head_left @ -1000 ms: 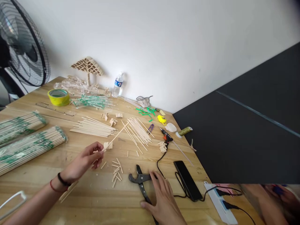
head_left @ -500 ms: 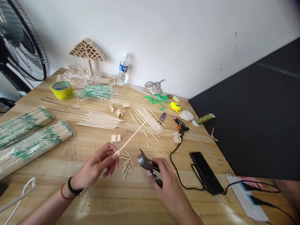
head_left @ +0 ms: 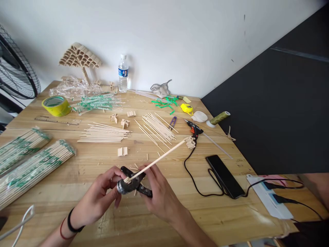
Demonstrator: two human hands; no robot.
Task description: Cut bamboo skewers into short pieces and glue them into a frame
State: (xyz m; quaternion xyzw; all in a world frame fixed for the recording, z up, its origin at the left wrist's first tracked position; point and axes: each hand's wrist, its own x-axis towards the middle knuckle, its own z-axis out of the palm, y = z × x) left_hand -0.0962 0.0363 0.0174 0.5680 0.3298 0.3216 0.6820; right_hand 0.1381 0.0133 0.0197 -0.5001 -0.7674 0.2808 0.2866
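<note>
While your left hand (head_left: 99,197) pinches the near end of the bamboo skewer (head_left: 156,159) at lower centre of the frame, your right hand (head_left: 160,195) is wrapped around the handles of the black cutters (head_left: 130,183), whose head meets the stick right at your left fingertips. From there the skewer's long axis runs up and right, toward the glue gun (head_left: 194,129). No container is in view; short cut pieces (head_left: 122,151) lie loose on the table (head_left: 218,216) just beyond your hands.
</note>
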